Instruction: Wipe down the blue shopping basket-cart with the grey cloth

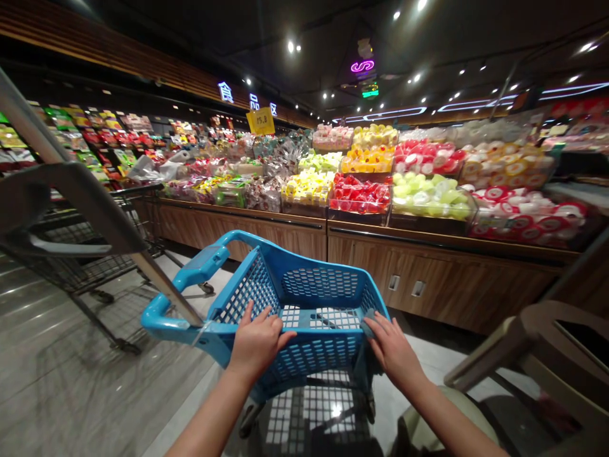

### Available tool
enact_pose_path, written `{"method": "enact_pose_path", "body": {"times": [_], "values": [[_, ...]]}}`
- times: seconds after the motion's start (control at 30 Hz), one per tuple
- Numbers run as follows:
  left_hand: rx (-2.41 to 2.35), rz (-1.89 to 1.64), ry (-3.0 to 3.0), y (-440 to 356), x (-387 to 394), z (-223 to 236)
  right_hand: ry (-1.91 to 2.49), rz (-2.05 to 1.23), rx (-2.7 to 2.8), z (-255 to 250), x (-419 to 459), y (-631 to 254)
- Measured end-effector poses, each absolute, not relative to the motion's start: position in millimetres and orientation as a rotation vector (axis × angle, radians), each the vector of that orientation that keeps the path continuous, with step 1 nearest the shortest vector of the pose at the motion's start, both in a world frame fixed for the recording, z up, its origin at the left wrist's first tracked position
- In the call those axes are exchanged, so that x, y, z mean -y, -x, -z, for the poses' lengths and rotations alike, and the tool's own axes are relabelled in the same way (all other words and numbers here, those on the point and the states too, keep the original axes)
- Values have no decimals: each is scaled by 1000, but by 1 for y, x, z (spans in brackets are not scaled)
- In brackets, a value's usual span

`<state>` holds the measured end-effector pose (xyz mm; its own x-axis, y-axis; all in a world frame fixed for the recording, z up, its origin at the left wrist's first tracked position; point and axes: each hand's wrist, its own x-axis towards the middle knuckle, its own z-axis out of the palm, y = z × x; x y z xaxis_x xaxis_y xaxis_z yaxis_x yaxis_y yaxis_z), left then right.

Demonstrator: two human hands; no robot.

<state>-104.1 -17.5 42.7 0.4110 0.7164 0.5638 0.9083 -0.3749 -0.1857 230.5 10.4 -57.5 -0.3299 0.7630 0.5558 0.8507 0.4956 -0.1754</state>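
Place: I am standing in a supermarket | Seen by: colourful goods (360, 193) in open bins (428, 223), yellow price card (261, 121), long rows of packets (110, 120), blue shopping cart (318, 346), glowing overhead sign (225, 92) for "food area"

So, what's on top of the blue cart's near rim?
The left hand rests there; at the corner, the right hand part-covers a greyish cloth. The rim under all three cannot be seen.

The grey floor (143, 406) bears a blue cart (328, 332); a wood-fronted counter (361, 257) carries bins (360, 206) of colourful wrapped goods (360, 189).
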Motion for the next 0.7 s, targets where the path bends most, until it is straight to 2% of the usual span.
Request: {"method": "enact_pose_path", "body": {"times": [0.2, 0.5, 0.7], "values": [[1415, 562, 2207, 102, 15, -42, 1337, 199, 2082, 59, -9, -224], [1430, 540, 2206, 104, 12, -40, 1234, 228, 2113, 28, 9, -127], [1386, 525, 2205, 111, 14, -42, 1084, 309, 2193, 42, -3, -154]]}}
